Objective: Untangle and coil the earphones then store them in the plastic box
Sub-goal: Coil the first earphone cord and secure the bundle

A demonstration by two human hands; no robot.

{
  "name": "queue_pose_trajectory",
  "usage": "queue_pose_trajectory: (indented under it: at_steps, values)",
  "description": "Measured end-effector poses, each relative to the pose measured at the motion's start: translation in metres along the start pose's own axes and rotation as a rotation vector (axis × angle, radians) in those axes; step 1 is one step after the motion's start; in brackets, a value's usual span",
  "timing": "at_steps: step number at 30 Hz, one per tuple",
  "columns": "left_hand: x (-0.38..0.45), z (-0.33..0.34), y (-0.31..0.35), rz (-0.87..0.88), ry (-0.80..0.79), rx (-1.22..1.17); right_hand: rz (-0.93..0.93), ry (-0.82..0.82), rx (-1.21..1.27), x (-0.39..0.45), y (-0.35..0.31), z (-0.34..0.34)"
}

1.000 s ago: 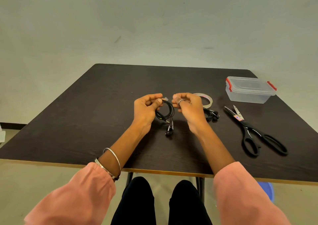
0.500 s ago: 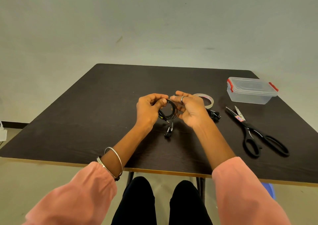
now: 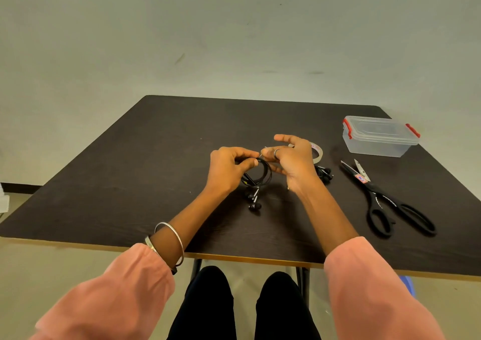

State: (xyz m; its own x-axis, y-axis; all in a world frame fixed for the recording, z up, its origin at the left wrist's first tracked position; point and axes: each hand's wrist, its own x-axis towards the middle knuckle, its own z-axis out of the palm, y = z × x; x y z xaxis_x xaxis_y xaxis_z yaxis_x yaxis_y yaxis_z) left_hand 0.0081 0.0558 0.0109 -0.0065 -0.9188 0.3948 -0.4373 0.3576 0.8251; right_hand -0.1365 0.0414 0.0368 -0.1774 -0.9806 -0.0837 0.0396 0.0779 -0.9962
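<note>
A coil of black earphones (image 3: 261,177) hangs between my hands over the middle of the dark table (image 3: 130,170), its two earbuds (image 3: 253,201) dangling down to the tabletop. My left hand (image 3: 229,168) pinches the coil at its top left. My right hand (image 3: 292,160) touches the coil's top right with thumb and fingertips, which hold what looks like a small piece of tape; the index finger sticks out. A second bundle of black earphones (image 3: 324,174) lies on the table just right of my right hand. The clear plastic box (image 3: 378,136) with red clips stands closed at the far right.
A roll of clear tape (image 3: 317,152) lies behind my right hand. Black scissors (image 3: 385,199) lie open on the right, blades pointing away from me. The table's near edge (image 3: 247,257) runs above my knees. A blue object (image 3: 407,285) sits on the floor under the table's right side.
My hands were apart a second ago with the coil in the left. The right hand has closed in on the coil's top, and its index finger has lifted.
</note>
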Motion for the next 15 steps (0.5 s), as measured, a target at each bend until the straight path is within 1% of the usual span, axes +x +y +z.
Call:
queue_pose_trajectory:
  at_steps: [2,4,9,11,13,15]
  values:
    - [0.000,0.001,0.000,-0.004,0.024,0.014,-0.111,-0.016,-0.100,0.000,0.000,-0.002]
    - [0.000,0.002,0.000,-0.055,0.043,-0.030,-0.206,-0.059,-0.153,-0.002,0.000,-0.003]
    - [0.002,0.003,-0.001,-0.309,0.053,-0.310,-0.421,-0.132,-0.312,-0.008,0.005,-0.008]
    - [0.003,0.003,0.000,-0.375,0.047,-0.405,-0.524,-0.160,-0.388,-0.009,0.010,-0.010]
    - [0.004,0.004,-0.001,-0.424,0.050,-0.452,-0.632,-0.187,-0.464,-0.008,0.014,-0.013]
    - [0.004,0.005,0.000,-0.476,0.052,-0.495,-0.767,-0.207,-0.624,-0.007,0.017,-0.014]
